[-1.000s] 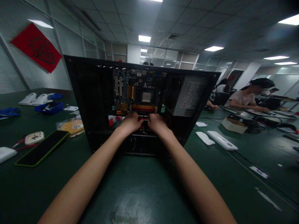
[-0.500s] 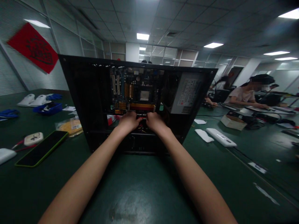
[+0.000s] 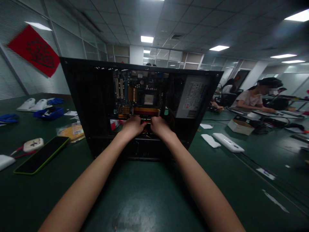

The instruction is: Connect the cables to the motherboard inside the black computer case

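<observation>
In mid-frame, the case (image 3: 80, 93) stands open side forward on the table (image 3: 137, 187), likely giving left hand (image 3: 132, 126) and right hand (image 3: 159, 125) room by the board (image 3: 141, 88); both curl near something red (image 3: 146, 122), each grip's hold too hidden to tell.

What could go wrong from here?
The left hand and right hand are just below the red-and-yellow slots of the motherboard; a slip might knock them. What each grip holds is hard to see, so a loose hold could go unnoticed. The case stands upright; a hard push might shift it.
</observation>
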{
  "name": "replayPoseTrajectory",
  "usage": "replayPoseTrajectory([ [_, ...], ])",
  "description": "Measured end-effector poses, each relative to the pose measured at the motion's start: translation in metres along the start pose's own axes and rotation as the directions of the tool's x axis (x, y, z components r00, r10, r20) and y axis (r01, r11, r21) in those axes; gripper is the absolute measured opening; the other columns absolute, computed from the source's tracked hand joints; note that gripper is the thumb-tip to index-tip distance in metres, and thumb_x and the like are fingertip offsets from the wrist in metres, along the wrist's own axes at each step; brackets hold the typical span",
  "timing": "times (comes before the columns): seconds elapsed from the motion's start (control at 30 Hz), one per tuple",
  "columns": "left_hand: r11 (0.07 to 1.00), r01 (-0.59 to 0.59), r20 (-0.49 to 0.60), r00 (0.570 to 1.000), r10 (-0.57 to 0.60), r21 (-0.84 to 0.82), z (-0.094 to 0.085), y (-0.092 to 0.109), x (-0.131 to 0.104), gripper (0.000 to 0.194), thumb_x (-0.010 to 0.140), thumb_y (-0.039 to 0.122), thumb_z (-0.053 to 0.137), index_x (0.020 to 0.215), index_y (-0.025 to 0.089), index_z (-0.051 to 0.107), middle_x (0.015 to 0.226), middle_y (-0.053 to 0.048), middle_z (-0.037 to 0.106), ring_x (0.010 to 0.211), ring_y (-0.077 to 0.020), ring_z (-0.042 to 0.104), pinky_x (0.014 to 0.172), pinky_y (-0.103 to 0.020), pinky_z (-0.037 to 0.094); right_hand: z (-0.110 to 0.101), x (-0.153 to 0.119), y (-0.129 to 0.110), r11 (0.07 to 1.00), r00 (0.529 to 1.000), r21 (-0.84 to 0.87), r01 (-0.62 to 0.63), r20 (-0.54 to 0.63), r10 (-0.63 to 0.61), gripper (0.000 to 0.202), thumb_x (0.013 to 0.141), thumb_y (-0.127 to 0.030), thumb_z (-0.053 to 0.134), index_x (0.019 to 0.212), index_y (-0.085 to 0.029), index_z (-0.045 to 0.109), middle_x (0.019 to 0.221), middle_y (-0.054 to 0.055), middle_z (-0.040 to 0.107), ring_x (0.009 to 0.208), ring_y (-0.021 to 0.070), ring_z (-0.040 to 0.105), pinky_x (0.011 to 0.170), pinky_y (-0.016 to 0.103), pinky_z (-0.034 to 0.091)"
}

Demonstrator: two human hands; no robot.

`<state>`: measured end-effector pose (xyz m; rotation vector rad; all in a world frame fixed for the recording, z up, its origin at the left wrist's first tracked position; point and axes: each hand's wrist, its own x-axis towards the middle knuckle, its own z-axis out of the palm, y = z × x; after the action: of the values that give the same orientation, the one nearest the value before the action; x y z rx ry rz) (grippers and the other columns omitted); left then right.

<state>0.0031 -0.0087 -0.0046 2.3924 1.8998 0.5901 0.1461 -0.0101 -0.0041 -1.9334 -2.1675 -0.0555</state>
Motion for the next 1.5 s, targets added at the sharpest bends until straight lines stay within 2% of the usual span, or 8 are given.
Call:
replayPoseTrajectory([
  [0.27, 1.000, -0.006, -0.007, 1.000, 0.006, -0.009, 0.0015, -0.0010, 0.0015, 0.035, 0.091, 0.044, 0.055, 0.107, 0.016, 0.068, 0.112, -0.015, 0.070, 0.102, -0.0274, 0.066, 0.084, -0.033, 0.051, -0.0001, -0.0002, -0.0004, 1.000, 1.000, -0.004, 0.000, 0.008, 0.000, 0.030, 0.095, -0.016, 0.047, 0.116, -0.011, 0.068, 0.113, 0.020, 0.068, 0.104, 0.0271, 0.067, 0.084, 0.029, 0.050],
  [0.83, 1.000, 0.000, 0.001, 1.000, 0.000, -0.022, 0.0038, -0.0012, 0.0029, 0.036, 0.091, 0.044, 0.056, 0.109, 0.015, 0.067, 0.111, -0.016, 0.070, 0.103, -0.0288, 0.066, 0.083, -0.035, 0.051, 0.0024, -0.0003, 0.0009, 1.000, 1.000, 0.004, 0.019, -0.008, -0.019, 0.027, 0.095, -0.015, 0.047, 0.112, -0.010, 0.068, 0.110, 0.020, 0.069, 0.103, 0.0279, 0.067, 0.082, 0.029, 0.050],
  [1.17, 1.000, -0.003, -0.011, 1.000, 0.003, 0.008, 0.0028, -0.0012, 0.0015, 0.036, 0.091, 0.046, 0.055, 0.108, 0.016, 0.068, 0.113, -0.015, 0.069, 0.106, -0.0295, 0.065, 0.086, -0.036, 0.051, 0.0014, 0.0024, 0.0026, 1.000, 1.000, 0.011, -0.026, -0.001, 0.026, 0.029, 0.094, -0.015, 0.047, 0.113, -0.014, 0.069, 0.113, 0.018, 0.069, 0.104, 0.0295, 0.067, 0.082, 0.033, 0.051],
  [1.4, 0.999, 0.001, -0.033, 0.999, 0.000, 0.043, 0.0029, 0.0002, -0.0001, 0.037, 0.091, 0.046, 0.055, 0.109, 0.016, 0.067, 0.115, -0.016, 0.069, 0.106, -0.0318, 0.065, 0.085, -0.039, 0.051, 0.0020, 0.0024, 0.0018, 1.000, 1.000, 0.003, -0.023, 0.005, 0.023, 0.028, 0.096, -0.018, 0.047, 0.111, -0.014, 0.070, 0.110, 0.018, 0.070, 0.101, 0.0284, 0.068, 0.079, 0.031, 0.051],
  [1.5, 0.996, -0.009, -0.072, 0.997, 0.016, 0.091, -0.0003, 0.0031, -0.0041, 0.035, 0.091, 0.045, 0.056, 0.109, 0.017, 0.065, 0.110, -0.014, 0.069, 0.104, -0.0314, 0.065, 0.084, -0.039, 0.051, 0.0021, 0.0022, 0.0010, 1.000, 1.000, 0.006, -0.016, 0.003, 0.016, 0.029, 0.096, -0.018, 0.047, 0.113, -0.013, 0.069, 0.111, 0.020, 0.069, 0.102, 0.0289, 0.068, 0.080, 0.031, 0.051],
])
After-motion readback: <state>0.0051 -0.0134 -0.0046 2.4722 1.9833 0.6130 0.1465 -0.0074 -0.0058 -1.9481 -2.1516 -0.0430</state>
